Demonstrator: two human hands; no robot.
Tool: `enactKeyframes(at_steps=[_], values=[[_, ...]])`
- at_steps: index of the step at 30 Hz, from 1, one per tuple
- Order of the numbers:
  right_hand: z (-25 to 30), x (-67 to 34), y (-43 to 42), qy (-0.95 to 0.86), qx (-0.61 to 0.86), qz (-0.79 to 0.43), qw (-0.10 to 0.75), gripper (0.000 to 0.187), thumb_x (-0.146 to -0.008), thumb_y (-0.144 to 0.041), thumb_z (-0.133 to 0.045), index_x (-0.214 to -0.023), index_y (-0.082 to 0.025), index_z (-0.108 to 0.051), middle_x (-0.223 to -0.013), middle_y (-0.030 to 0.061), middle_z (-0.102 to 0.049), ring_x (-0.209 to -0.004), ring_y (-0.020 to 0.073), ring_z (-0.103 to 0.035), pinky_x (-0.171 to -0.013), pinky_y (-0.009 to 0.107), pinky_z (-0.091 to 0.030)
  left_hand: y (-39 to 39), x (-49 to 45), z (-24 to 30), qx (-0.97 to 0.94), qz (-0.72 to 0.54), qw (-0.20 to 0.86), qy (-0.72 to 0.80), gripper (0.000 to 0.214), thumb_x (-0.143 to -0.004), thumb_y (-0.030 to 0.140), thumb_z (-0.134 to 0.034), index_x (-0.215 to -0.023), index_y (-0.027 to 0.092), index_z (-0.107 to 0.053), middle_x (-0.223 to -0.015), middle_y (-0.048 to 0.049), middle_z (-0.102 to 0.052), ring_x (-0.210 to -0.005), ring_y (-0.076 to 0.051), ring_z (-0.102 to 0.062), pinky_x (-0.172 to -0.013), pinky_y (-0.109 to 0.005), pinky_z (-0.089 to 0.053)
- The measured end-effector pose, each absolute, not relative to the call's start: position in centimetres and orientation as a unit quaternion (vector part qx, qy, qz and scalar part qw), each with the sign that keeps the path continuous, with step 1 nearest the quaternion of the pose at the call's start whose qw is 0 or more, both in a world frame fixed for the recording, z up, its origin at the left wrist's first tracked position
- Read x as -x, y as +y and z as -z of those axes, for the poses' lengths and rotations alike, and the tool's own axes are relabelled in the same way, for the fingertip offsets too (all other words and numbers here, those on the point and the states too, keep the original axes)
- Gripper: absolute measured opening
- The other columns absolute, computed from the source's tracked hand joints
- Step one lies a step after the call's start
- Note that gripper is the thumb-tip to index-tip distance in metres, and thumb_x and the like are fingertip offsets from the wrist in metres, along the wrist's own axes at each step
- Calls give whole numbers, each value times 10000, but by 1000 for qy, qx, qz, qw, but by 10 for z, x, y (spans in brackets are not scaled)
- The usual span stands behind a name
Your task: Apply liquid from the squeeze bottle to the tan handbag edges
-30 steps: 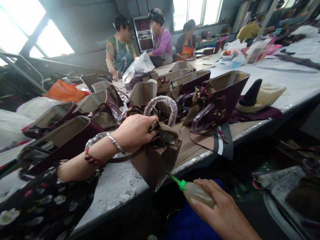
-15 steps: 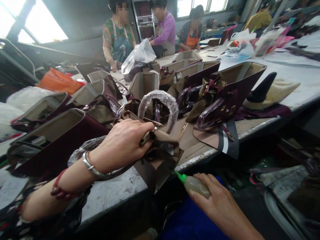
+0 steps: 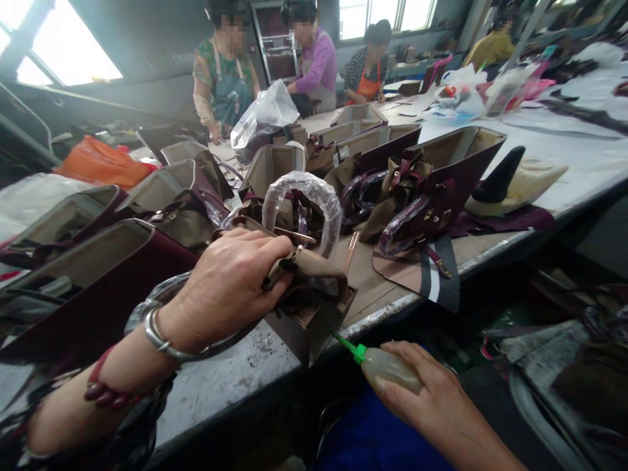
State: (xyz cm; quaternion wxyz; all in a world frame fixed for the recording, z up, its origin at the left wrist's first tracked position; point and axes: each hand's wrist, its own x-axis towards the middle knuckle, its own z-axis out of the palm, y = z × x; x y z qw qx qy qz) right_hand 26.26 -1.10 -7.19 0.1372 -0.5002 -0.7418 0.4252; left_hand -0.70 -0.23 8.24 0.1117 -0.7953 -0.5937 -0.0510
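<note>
My left hand (image 3: 230,288) is closed over the folded top of a brown handbag (image 3: 314,314) that hangs over the table's front edge. A plastic-wrapped handle (image 3: 304,196) arches just behind it. My right hand (image 3: 422,399) grips a small squeeze bottle (image 3: 390,366) below the table edge. The bottle's green nozzle (image 3: 349,345) touches the lower front corner of the bag. A silver bangle and a red bead bracelet circle my left wrist.
Several open maroon and tan handbags (image 3: 441,176) crowd the worn grey table (image 3: 235,373). A striped strap piece (image 3: 432,278) hangs over the edge. Three people in aprons (image 3: 223,72) work at the far end, beside a plastic bag (image 3: 265,111). An orange bag (image 3: 95,163) lies left.
The view has shifted closer and lower. My left hand keeps its grip on the bag top, and the bottle's nozzle has moved up to the bag's lower corner.
</note>
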Motion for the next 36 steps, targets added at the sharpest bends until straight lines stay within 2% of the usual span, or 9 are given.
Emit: enactKeyframes(at_steps=[8,15,19,24,28,33,36], values=[[88,-259,-9,-759,504,-398,110,366,-817,-368,-517,-1149,-222,-559,-1076,55,-584,-964,208,-589,-863,330,-450,-16,5,-77,797,43,87,-596,133,-838,195,-374,-774,180,-489,-743,-69,-591,-708,-251,-538,-702,-412,-451],[80,-256,-5,-761,479,-432,68,274,-804,-317,-490,-1039,-222,-597,-1001,41,-596,-924,201,-587,-826,325,-448,-23,11,-77,797,57,87,-595,136,-831,187,-371,-766,184,-491,-731,-62,-593,-695,-239,-541,-673,-393,-443],[83,-259,-4,-759,496,-413,86,322,-808,-339,-496,-1091,-209,-579,-1024,56,-599,-923,208,-595,-834,330,-451,-25,13,-75,797,48,85,-596,139,-837,175,-373,-783,183,-501,-779,-72,-610,-736,-239,-561,-706,-397,-445],[87,-259,-6,-768,455,-441,97,262,-777,-286,-538,-1018,-233,-627,-981,34,-625,-896,188,-595,-785,282,-467,-27,15,-75,794,59,74,-601,141,-833,168,-380,-769,183,-505,-767,-66,-593,-740,-234,-550,-695,-386,-448],[89,-257,-7,-759,480,-422,126,319,-797,-335,-535,-1081,-216,-618,-1033,51,-617,-936,201,-597,-834,299,-469,-29,17,-74,794,73,72,-600,140,-833,170,-382,-766,182,-505,-747,-56,-579,-714,-225,-537,-689,-391,-447],[92,-257,-12,-771,435,-457,85,311,-790,-292,-547,-1085,-236,-628,-1048,50,-615,-985,196,-590,-859,293,-470,-34,20,-72,793,67,55,-603,137,-837,157,-381,-765,178,-495,-737,-47,-559,-703,-211,-508,-682,-379,-430],[96,-259,-11,-766,462,-430,123,347,-795,-341,-541,-1109,-212,-617,-1082,69,-607,-1012,211,-585,-884,314,-470,-38,22,-73,792,66,50,-606,144,-837,154,-381,-770,175,-507,-775,-62,-579,-732,-215,-523,-700,-387,-437]])
